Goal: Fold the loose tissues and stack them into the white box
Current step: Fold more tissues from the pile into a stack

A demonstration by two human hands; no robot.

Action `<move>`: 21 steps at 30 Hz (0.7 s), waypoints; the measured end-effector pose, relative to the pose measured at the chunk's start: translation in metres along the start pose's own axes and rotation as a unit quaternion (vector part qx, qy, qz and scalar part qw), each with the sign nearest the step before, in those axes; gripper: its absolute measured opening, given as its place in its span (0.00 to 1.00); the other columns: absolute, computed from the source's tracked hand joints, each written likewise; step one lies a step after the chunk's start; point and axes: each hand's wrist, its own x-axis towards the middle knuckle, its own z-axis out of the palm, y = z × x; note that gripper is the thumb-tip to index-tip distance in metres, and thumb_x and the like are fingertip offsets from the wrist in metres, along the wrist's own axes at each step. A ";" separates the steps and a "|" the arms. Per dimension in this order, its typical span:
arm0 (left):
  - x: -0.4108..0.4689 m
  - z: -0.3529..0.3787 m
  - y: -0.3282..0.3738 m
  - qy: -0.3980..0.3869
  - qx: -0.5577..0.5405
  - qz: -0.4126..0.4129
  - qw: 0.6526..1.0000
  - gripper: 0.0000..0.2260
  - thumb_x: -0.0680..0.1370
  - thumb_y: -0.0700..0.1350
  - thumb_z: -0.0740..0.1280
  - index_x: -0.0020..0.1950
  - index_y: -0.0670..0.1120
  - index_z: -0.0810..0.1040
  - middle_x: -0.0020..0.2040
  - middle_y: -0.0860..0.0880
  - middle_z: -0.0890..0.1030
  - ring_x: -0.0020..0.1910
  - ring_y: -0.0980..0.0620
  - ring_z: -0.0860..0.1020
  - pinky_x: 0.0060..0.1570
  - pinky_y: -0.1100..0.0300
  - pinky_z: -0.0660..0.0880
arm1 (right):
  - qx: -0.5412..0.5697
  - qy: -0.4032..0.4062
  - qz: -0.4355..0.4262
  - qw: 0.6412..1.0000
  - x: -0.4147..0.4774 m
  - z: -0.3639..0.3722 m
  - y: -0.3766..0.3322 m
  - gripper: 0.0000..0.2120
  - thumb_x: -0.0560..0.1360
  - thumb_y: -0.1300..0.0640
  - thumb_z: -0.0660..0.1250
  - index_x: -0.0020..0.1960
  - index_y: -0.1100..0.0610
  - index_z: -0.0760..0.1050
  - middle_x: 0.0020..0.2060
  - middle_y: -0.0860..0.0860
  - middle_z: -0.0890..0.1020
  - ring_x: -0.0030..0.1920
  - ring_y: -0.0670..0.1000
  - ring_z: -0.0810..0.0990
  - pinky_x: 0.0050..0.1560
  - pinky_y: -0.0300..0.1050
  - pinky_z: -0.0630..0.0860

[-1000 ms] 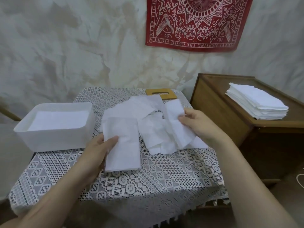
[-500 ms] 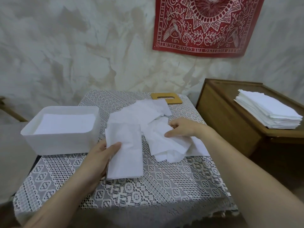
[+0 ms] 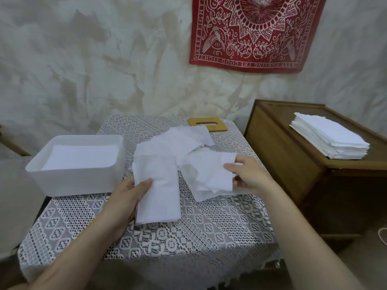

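Tugging could've ripped the crumpled tissue (image 3: 206, 173) the right hand (image 3: 252, 176) pinched at 3 o'clock; left hand (image 3: 125, 199) fingers (image 3: 144, 184) pinched the folded tissue (image 3: 160, 195).

Box (image 3: 79, 181) left on table (image 3: 188, 237), loose tissues (image 3: 180, 143) just right of it, cabinet (image 3: 278, 155) w/ tissue stack (image 3: 330, 139) far right.

We see a mottled off-white wall (image 3: 83, 59) w/ red cloth (image 3: 257, 32) hung top rt, lace-covered table (image 3: 188, 237) in front, wood cabinet (image 3: 278, 147) just beside it on rt.
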 end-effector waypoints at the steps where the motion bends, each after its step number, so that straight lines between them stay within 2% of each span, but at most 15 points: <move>1: -0.001 0.001 0.000 -0.002 -0.001 0.001 1.000 0.07 0.84 0.44 0.65 0.59 0.47 0.80 0.50 0.48 0.88 0.47 0.46 0.88 0.46 0.47 0.82 | -0.020 0.013 0.014 1.000 -0.007 0.000 0.009 0.05 0.81 0.62 0.68 0.56 0.60 0.80 0.40 0.57 0.85 0.31 0.52 0.79 0.29 0.42 0.76; 3: -0.002 0.003 0.000 -0.007 -0.001 0.001 1.000 0.07 0.84 0.44 0.64 0.60 0.48 0.79 0.50 0.48 0.88 0.48 0.46 0.87 0.48 0.46 0.82 | -0.093 0.021 0.015 0.995 -0.019 -0.004 0.021 0.04 0.81 0.60 0.67 0.48 0.59 0.79 0.36 0.57 0.83 0.27 0.51 0.77 0.26 0.40 0.74; 4: -0.002 0.004 0.000 -0.008 0.000 0.001 1.000 0.07 0.84 0.43 0.64 0.60 0.48 0.79 0.51 0.48 0.88 0.48 0.46 0.87 0.49 0.45 0.82 | -0.139 0.032 0.002 0.990 -0.021 -0.007 0.025 0.09 0.81 0.58 0.66 0.43 0.58 0.77 0.32 0.56 0.81 0.26 0.52 0.75 0.26 0.40 0.71; 6: -0.002 0.005 -0.001 -0.007 0.005 0.000 1.000 0.07 0.84 0.43 0.64 0.61 0.47 0.79 0.51 0.48 0.88 0.48 0.47 0.87 0.48 0.47 0.82 | -0.231 0.076 -0.038 0.969 -0.020 -0.015 0.026 0.15 0.81 0.53 0.65 0.37 0.56 0.71 0.28 0.52 0.77 0.27 0.53 0.72 0.33 0.42 0.68; 8: -0.001 0.006 -0.001 -0.005 0.013 0.000 1.000 0.07 0.84 0.44 0.65 0.61 0.48 0.79 0.50 0.49 0.88 0.47 0.48 0.87 0.43 0.50 0.84 | -0.251 0.113 -0.076 0.958 -0.017 -0.020 0.025 0.15 0.80 0.53 0.65 0.36 0.58 0.69 0.27 0.49 0.73 0.31 0.54 0.70 0.38 0.47 0.67; 10: 0.000 0.007 0.000 -0.001 0.015 0.000 1.000 0.07 0.84 0.44 0.65 0.61 0.48 0.79 0.50 0.49 0.88 0.47 0.48 0.87 0.41 0.51 0.84 | -0.195 0.125 -0.102 0.967 -0.013 -0.021 0.023 0.10 0.79 0.57 0.64 0.39 0.54 0.75 0.28 0.47 0.76 0.34 0.54 0.73 0.40 0.50 0.73; 11: 0.001 0.007 0.000 0.001 0.014 0.000 1.000 0.07 0.84 0.44 0.65 0.61 0.48 0.79 0.50 0.49 0.88 0.47 0.48 0.87 0.42 0.51 0.83 | -0.152 0.117 -0.101 0.976 -0.014 -0.019 0.021 0.09 0.80 0.60 0.62 0.44 0.51 0.79 0.32 0.48 0.80 0.35 0.54 0.77 0.42 0.53 0.77; 13: 0.001 0.008 -0.001 0.005 0.013 0.001 1.000 0.07 0.84 0.44 0.65 0.60 0.48 0.79 0.49 0.49 0.88 0.46 0.48 0.88 0.44 0.50 0.82 | -0.066 0.085 -0.071 0.992 -0.015 -0.014 0.015 0.14 0.81 0.62 0.60 0.52 0.47 0.81 0.40 0.51 0.84 0.40 0.53 0.83 0.44 0.56 0.82; 16: 0.000 0.009 -0.002 0.009 0.012 0.000 1.000 0.05 0.83 0.43 0.66 0.58 0.47 0.79 0.48 0.49 0.89 0.44 0.49 0.88 0.45 0.50 0.81 | 0.067 0.025 -0.037 0.997 -0.008 -0.008 0.003 0.14 0.83 0.63 0.60 0.56 0.50 0.82 0.49 0.52 0.87 0.48 0.53 0.86 0.47 0.55 0.84; 18: 0.000 0.008 -0.002 0.009 0.006 -0.004 1.000 0.05 0.83 0.43 0.66 0.57 0.47 0.79 0.48 0.48 0.89 0.44 0.48 0.88 0.45 0.50 0.81 | 0.146 -0.021 -0.026 0.989 -0.003 -0.005 -0.006 0.11 0.83 0.64 0.61 0.56 0.55 0.82 0.49 0.53 0.87 0.46 0.52 0.86 0.45 0.49 0.83; 20: 0.001 0.006 -0.003 0.010 -0.002 -0.009 1.000 0.06 0.82 0.44 0.66 0.58 0.47 0.79 0.49 0.47 0.89 0.45 0.47 0.88 0.47 0.49 0.80 | 0.131 -0.051 -0.003 0.990 0.002 -0.002 -0.008 0.09 0.82 0.64 0.62 0.55 0.58 0.82 0.48 0.55 0.86 0.45 0.52 0.85 0.44 0.47 0.82; 21: 0.001 0.005 -0.003 0.011 -0.002 -0.011 1.000 0.06 0.82 0.44 0.66 0.58 0.46 0.79 0.50 0.47 0.88 0.45 0.47 0.88 0.48 0.48 0.80 | 0.080 -0.058 0.012 0.995 0.005 -0.001 -0.004 0.09 0.82 0.63 0.62 0.54 0.59 0.81 0.49 0.57 0.85 0.46 0.54 0.85 0.45 0.49 0.82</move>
